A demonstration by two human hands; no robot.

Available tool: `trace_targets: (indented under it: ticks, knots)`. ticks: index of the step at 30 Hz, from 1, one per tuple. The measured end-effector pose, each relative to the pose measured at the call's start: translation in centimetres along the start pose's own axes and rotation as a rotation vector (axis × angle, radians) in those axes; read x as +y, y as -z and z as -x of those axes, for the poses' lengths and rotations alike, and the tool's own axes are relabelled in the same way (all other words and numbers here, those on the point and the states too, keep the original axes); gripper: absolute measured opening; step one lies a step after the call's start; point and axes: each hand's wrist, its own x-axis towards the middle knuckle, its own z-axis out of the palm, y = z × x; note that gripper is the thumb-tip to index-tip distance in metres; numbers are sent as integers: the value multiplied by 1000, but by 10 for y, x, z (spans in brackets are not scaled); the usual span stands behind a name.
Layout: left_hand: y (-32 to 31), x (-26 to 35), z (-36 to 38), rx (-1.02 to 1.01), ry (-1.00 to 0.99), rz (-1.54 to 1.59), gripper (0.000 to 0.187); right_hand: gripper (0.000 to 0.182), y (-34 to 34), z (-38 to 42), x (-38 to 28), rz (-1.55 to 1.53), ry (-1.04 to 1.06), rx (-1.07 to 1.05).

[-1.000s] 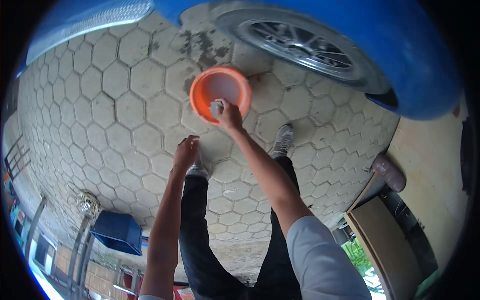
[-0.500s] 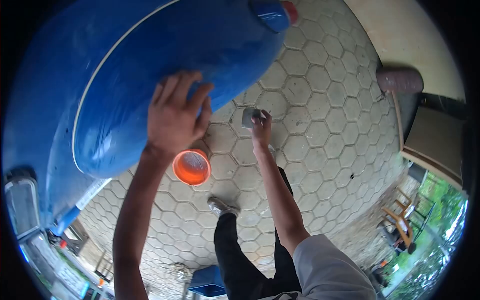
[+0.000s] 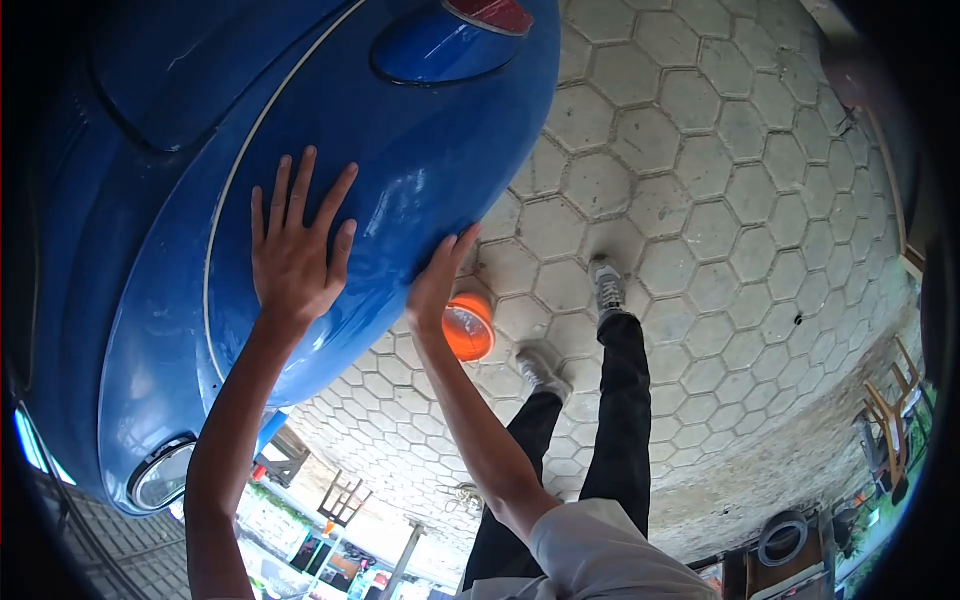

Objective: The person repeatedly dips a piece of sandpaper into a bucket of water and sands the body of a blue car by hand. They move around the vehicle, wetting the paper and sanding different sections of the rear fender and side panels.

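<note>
Blue curved bodywork of a vehicle (image 3: 400, 130) fills the upper left. My left hand (image 3: 298, 245) lies flat on it with fingers spread, holding nothing, just right of a thin white trim line. Beside the lower edge of the bodywork is my right hand (image 3: 443, 278), its thumb and a finger showing. Its palm side faces the blue surface, and whether it holds the grey block is hidden. Below that hand, an orange bucket (image 3: 482, 345) stands on the paving, partly covered by the forearm.
Hexagonal paving (image 3: 690, 180) spreads to the right. My two shoes stand on it near the bucket. A red tail light (image 3: 492, 14) is at the top and a round headlight (image 3: 163, 474) at lower left. A wooden chair (image 3: 893, 420) and a coiled hose (image 3: 782, 540) are at lower right.
My view has shifted toward the vehicle. My left hand has flattened and spread on the bodywork. My right hand has moved left to its edge, and the grey block it held no longer shows.
</note>
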Motion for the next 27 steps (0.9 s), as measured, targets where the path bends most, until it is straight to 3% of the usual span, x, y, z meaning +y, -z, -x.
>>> trace_targets:
  ticks: [2,4,6,9,12,15,22,25,26,27]
  knots:
    - [-4,-2,0,16,0,6,49,71,-11,22,-25,191,77,17]
    - [-4,-2,0,38,-6,29,47,73,-13,88,-8,345,273,-155]
    - [-1,0,2,42,-16,53,47,70,-12,106,7,466,354,-180]
    - [-4,-2,2,86,-2,61,47,67,-12,95,24,404,458,-55]
    - [-11,-1,7,127,-13,57,46,59,15,73,25,371,388,-32]
    - [-14,-3,7,166,-1,46,46,67,13,47,3,125,272,72]
    - [-19,-1,8,198,-8,27,46,72,-5,63,28,251,331,-33]
    - [-16,-2,6,189,-14,12,46,74,1,-27,35,-198,-21,56]
    - [-15,-2,7,178,-13,8,46,76,16,-72,25,-420,-159,-43]
    - [-15,-3,8,157,-10,7,46,76,19,-89,17,-389,-170,-56]
